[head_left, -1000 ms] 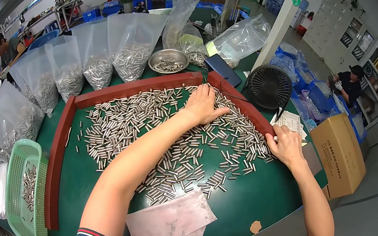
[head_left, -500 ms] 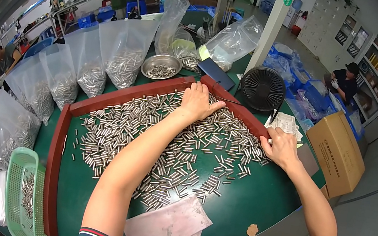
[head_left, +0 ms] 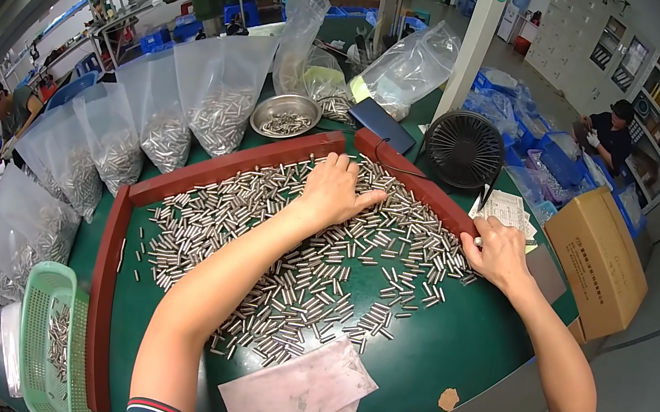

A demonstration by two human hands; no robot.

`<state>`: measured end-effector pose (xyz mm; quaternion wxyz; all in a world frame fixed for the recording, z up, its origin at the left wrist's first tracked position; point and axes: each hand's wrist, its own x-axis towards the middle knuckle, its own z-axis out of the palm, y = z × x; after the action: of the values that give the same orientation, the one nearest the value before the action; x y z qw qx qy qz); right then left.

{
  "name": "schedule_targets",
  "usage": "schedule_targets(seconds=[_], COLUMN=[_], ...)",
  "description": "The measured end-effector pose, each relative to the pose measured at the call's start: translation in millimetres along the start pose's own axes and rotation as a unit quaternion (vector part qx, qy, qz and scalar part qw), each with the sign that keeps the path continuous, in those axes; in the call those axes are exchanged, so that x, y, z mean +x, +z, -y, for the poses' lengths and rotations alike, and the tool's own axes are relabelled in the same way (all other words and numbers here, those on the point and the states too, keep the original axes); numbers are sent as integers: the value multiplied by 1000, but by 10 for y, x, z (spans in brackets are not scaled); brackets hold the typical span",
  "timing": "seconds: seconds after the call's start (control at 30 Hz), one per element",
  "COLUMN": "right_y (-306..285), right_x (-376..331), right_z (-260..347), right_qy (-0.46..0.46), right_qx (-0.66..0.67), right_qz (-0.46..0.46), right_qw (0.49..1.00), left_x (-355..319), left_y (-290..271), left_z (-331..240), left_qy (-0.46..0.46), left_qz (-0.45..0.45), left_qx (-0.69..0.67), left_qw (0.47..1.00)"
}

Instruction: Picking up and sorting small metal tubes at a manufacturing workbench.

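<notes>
Many short, shiny metal pins [head_left: 309, 281] lie in a loose heap on the green tabletop [head_left: 446, 348], framed by dark red bars [head_left: 242, 158]. My left hand [head_left: 335, 194] rests palm down on the far part of the heap, its fingers stretched out and thumb held apart. At the right end of the bars, my right hand [head_left: 500, 254] is closed, with fingers curled. A small metal pin [head_left: 478, 241] shows between its thumb and fingers. A stained pale pink cloth [head_left: 294, 396] lies nearer me, touching the heap's edge.
Clear plastic bags of pins [head_left: 219, 113] line the left and far sides. Beyond the bars stand a metal bowl [head_left: 285, 117], a dark blue notebook [head_left: 382, 125] and a black fan [head_left: 463, 150]. A green basket [head_left: 44, 350] sits left, a cardboard box [head_left: 600, 260] right. Other people work farther off.
My left hand has shifted slightly left and toward me over the pins. The right hand keeps its closed grip by the bar end. The whole view has moved a little.
</notes>
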<state>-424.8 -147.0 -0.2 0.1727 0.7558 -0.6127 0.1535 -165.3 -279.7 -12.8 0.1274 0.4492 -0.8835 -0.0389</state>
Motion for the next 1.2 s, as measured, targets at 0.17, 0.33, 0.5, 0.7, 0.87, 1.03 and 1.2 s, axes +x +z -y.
schedule_targets(seconds=[0.17,0.33,0.5,0.7,0.87,1.03,1.2], right_y=[43,-4,7,-1,-15,-14,-16], right_x=[63,55,64,6,-36,-17,-33], right_z=[73,32,40,230,271,254,277], right_qy=[16,38,5,-15,-31,-18,24], right_qx=[29,31,27,28,20,28,46], right_qz=[3,54,49,39,28,19,15], right_qw=[999,997,998,999,999,999,999], left_x=[147,42,-95,-228,-310,-428,-384], left_y=[303,330,265,199,172,130,56], left_z=[296,217,254,309,289,107,-390], left_qy=[7,30,46,41,52,89,328], left_qz=[-5,19,25,33,27,-87,-136], left_qx=[-85,-86,-76,-79,-81,-38,-96], left_qw=[996,996,996,995,995,992,930])
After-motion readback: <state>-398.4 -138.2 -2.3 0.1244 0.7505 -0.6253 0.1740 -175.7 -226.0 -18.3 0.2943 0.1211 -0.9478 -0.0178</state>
